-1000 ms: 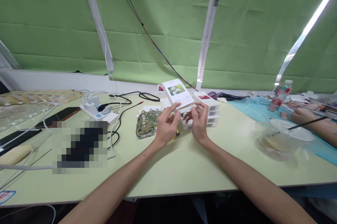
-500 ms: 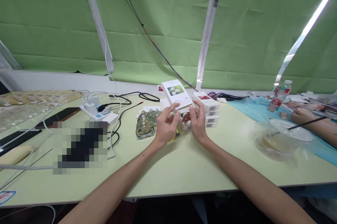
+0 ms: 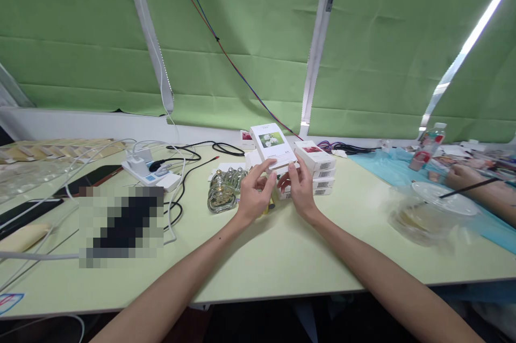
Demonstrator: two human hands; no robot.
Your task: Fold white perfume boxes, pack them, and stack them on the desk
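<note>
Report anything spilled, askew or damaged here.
I see nothing spilled or damaged. Untidiest are the loose cables straggling around the power strip. The white-flower box is tilted, but the left hand holds it, the right hand at its lower edge. The dark patch at left is pixelated, so I cannot judge it.

Green blinds (image 3: 242,15) hang across the far side above a white ledge (image 3: 80,123). On the right, 1 bright strip of light (image 3: 488,15) slants between them. A pale green table (image 3: 262,262) runs left to right.
</note>
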